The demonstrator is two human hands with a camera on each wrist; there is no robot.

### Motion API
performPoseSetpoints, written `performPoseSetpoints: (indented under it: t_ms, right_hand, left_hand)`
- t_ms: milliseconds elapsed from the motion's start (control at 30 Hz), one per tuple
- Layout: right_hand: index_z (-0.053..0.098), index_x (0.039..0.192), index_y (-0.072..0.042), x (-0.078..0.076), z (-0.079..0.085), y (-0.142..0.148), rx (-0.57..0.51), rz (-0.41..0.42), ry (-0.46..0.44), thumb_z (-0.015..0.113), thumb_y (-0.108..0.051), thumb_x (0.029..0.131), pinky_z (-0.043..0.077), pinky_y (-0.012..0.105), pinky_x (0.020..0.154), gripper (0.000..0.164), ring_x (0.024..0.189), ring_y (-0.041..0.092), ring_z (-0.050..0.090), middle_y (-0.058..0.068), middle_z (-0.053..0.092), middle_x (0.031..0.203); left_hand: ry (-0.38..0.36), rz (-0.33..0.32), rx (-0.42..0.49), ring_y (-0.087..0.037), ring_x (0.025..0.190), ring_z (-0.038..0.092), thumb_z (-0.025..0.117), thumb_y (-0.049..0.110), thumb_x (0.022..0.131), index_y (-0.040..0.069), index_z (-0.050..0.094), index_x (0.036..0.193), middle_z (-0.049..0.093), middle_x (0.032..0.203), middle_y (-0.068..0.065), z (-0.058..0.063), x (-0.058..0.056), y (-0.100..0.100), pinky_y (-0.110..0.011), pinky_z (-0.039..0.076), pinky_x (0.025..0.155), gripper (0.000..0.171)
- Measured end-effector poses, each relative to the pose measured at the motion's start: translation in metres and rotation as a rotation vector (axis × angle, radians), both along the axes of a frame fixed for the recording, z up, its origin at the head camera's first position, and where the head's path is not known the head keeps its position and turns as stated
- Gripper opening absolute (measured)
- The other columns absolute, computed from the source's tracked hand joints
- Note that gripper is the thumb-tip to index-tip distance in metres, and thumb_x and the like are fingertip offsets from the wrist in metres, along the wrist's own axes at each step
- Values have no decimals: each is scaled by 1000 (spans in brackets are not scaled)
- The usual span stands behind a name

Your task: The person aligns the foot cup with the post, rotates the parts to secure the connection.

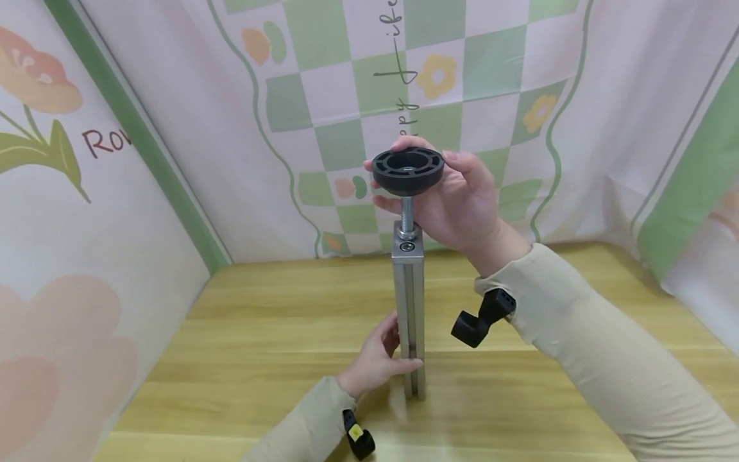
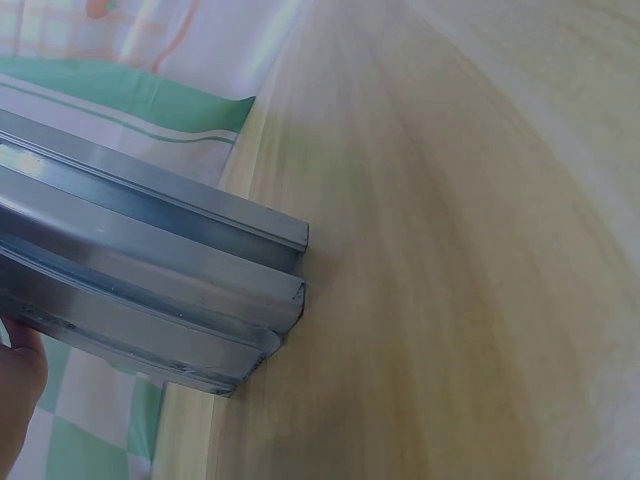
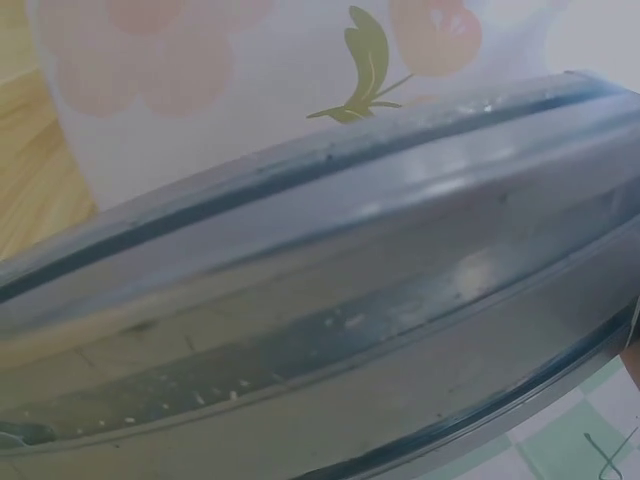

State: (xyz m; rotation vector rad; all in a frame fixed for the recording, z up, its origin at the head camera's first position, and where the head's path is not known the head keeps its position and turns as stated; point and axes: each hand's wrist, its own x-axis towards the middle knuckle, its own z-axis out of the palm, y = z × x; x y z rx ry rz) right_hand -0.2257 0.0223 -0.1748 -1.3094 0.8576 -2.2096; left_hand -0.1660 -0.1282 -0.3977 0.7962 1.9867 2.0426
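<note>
An aluminium profile bar (image 1: 411, 289) with slotted sides stands upright above the wooden table, its lower end close to the wood in the left wrist view. From its top rises a threaded bolt (image 1: 407, 213) with a nut, carrying a round black levelling foot (image 1: 408, 186) with its ribbed underside up. My right hand (image 1: 462, 205) grips the foot's edge, thumb at the right and fingers behind and to the left. Low on the bar, my left hand (image 1: 375, 362) holds it, thumb across the near face. In the right wrist view, the slotted bar (image 3: 400, 260) fills most of the picture.
The light wooden table (image 1: 277, 321) spreads out under both hands. Behind it hangs a green and white checked curtain (image 1: 323, 51), with more patterned cloth (image 1: 86, 244) at both sides. A black camera mount (image 1: 482, 319) is strapped at each wrist.
</note>
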Motion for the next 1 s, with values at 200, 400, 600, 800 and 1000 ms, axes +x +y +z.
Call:
performPoseSetpoints:
  t_ms: [200,400,600,800,1000]
  right_hand:
    - [58,110,-14,2,-1,0,1,-59,-14,56,-32,81,36,40,97,34,111,21,49,11,55,115]
    - [58,109,-15,2,-1,1,-5,-74,2,56,-32,83,36,39,96,32,110,20,50,9,57,112]
    - [58,108,-15,3,-3,2,-23,-85,17,55,-32,84,39,37,94,30,106,18,53,7,58,108]
    - [58,107,-14,4,-4,1,-48,-118,21,57,-28,85,43,33,91,26,100,18,53,8,55,107]
    - [54,107,-14,2,-5,4,-65,-123,51,60,-24,86,45,34,91,24,100,20,54,10,52,109]
  left_hand:
    - [-17,-4,-5,-11,111,48,67,-5,80,11,30,147,44,131,-19,1,0,1,-25,39,99,78]
    - [-34,8,-5,-11,112,48,66,-9,79,10,29,147,44,131,-20,2,0,2,-25,39,100,79]
    - [-47,13,-6,-12,110,49,66,-9,79,9,32,145,46,127,-18,1,1,4,-25,40,100,76]
    - [-89,23,-9,-12,111,49,66,-10,79,11,32,145,46,127,-12,2,2,5,-25,40,100,77]
    - [-79,23,-4,-12,109,49,66,-9,80,8,31,145,46,126,-16,2,2,4,-24,42,99,76]
